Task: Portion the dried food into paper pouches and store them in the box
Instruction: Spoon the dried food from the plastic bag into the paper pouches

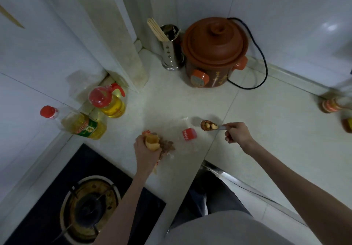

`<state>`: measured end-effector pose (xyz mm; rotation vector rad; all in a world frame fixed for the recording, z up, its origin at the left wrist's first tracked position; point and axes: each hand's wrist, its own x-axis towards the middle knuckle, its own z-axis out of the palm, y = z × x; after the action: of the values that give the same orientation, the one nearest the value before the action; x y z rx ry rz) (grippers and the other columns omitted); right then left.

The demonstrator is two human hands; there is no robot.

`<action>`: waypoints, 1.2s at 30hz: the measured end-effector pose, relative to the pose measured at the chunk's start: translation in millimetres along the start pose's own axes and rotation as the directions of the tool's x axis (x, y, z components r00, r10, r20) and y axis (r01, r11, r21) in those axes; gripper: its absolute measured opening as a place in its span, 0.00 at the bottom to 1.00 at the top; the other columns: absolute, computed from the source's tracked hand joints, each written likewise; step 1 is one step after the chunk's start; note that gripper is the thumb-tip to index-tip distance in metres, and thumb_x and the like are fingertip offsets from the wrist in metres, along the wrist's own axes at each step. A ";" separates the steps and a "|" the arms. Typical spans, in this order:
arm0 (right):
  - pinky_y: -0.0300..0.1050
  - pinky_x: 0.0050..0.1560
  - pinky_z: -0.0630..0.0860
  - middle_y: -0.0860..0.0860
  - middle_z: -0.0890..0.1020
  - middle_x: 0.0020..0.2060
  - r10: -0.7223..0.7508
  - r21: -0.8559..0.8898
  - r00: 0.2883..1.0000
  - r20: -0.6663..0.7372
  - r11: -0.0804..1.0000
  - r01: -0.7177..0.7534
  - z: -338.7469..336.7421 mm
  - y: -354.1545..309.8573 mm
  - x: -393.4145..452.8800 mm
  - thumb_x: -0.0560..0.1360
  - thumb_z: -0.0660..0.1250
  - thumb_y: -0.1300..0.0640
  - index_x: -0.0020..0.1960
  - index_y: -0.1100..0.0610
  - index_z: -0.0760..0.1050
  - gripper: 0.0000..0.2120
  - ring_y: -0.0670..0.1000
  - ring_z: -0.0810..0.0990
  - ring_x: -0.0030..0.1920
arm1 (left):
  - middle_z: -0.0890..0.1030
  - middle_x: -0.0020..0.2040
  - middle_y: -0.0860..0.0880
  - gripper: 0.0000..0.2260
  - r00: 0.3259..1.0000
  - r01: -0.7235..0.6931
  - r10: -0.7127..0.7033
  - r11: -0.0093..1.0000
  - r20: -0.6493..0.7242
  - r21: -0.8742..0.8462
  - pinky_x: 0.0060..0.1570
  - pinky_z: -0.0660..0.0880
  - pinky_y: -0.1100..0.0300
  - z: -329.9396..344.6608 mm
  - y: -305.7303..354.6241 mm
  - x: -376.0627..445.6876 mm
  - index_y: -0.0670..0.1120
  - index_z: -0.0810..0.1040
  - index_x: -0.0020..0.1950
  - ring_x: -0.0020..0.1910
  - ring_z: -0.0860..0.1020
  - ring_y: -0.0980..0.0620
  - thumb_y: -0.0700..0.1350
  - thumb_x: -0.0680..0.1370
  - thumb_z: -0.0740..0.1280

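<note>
Setting: a pale kitchen counter (257, 115) in a tiled corner, seen from above, with a gas stove (83, 206) at lower left.
Left hand (145, 152): closed around a small yellow paper pouch (152, 142), held with its open mouth turned up.
Right hand (236, 132): fingers pinched on the handle of a spoon (219, 127), held roughly level above the counter.
Spoon load: a heap of nuts (208, 125), brown and pale pieces together, filling the bowl.
Dried food: a loose brown pile (167, 145) lying on clear plastic on the counter, just beside the pouch.
Between the hands: a clear plastic container with a red label (189, 134); its outline is hard to make out.
Back of counter: a brown clay cooker (215, 52) with lid on, black cord trailing; a metal holder with chopsticks (171, 48) just beside it.
Left edge: two oil bottles (110, 102) with red caps, near the wall.
</note>
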<state>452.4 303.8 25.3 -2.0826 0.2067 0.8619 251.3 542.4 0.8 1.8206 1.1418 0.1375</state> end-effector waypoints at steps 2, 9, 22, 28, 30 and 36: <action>0.41 0.26 0.73 0.54 0.75 0.27 -0.060 -0.023 0.998 0.037 0.998 0.061 -10.1 -19.7 -13.4 0.74 0.53 0.71 0.52 0.65 0.80 0.17 0.49 0.73 0.22 | 0.78 0.51 0.44 0.24 0.995 -0.089 0.088 0.996 0.055 0.018 0.51 0.76 0.39 0.6 20.5 -4.4 0.45 0.72 0.57 0.52 0.76 0.41 0.41 0.62 0.71; 0.37 0.23 0.69 0.53 0.75 0.26 -0.271 -0.108 0.942 0.199 0.949 0.296 -38.7 -105.9 -75.5 0.76 0.56 0.69 0.47 0.60 0.80 0.15 0.48 0.72 0.22 | 0.75 0.48 0.52 0.21 0.950 -0.294 0.293 0.956 0.106 -0.010 0.48 0.78 0.47 -6.5 88.9 -19.1 0.59 0.70 0.53 0.48 0.76 0.52 0.42 0.64 0.68; 0.37 0.22 0.62 0.52 0.72 0.24 -0.405 -0.208 0.829 0.386 0.837 0.506 -53.2 -199.5 -150.1 0.77 0.58 0.66 0.37 0.61 0.75 0.12 0.49 0.68 0.21 | 0.69 0.42 0.66 0.23 0.822 -0.553 0.564 0.823 -0.078 0.126 0.52 0.69 0.57 -23.4 151.1 -37.3 0.62 0.63 0.52 0.43 0.65 0.63 0.47 0.65 0.72; 0.41 0.23 0.67 0.60 0.76 0.24 -0.606 -0.503 0.720 0.338 0.531 0.683 -44.5 -218.8 -176.1 0.71 0.58 0.65 0.36 0.68 0.78 0.12 0.49 0.71 0.21 | 0.72 0.47 0.58 0.24 0.768 -0.605 0.636 0.760 -0.077 0.238 0.56 0.65 0.57 -29.4 169.3 -37.1 0.54 0.67 0.57 0.48 0.66 0.59 0.47 0.65 0.73; 0.43 0.25 0.66 0.63 0.79 0.28 -0.688 -0.585 0.642 0.339 0.381 0.716 -40.1 -225.5 -183.0 0.70 0.59 0.64 0.39 0.68 0.80 0.12 0.51 0.71 0.24 | 0.73 0.49 0.57 0.22 0.760 -0.617 0.643 0.760 -0.098 0.203 0.56 0.64 0.59 -29.8 172.5 -39.5 0.51 0.68 0.57 0.49 0.68 0.57 0.47 0.67 0.73; 0.41 0.30 0.64 0.58 0.80 0.33 -0.739 -0.631 0.528 0.418 0.182 0.754 -29.2 -223.2 -187.0 0.71 0.59 0.64 0.43 0.60 0.82 0.12 0.49 0.69 0.30 | 0.72 0.47 0.59 0.22 0.771 -0.609 0.622 0.783 -0.140 0.124 0.53 0.64 0.65 -26.5 170.5 -46.5 0.50 0.67 0.56 0.47 0.68 0.60 0.46 0.67 0.74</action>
<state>423.2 391.9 302.8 -2.4566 -1.4043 0.2889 320.7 505.4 161.2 2.2290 0.6152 0.6605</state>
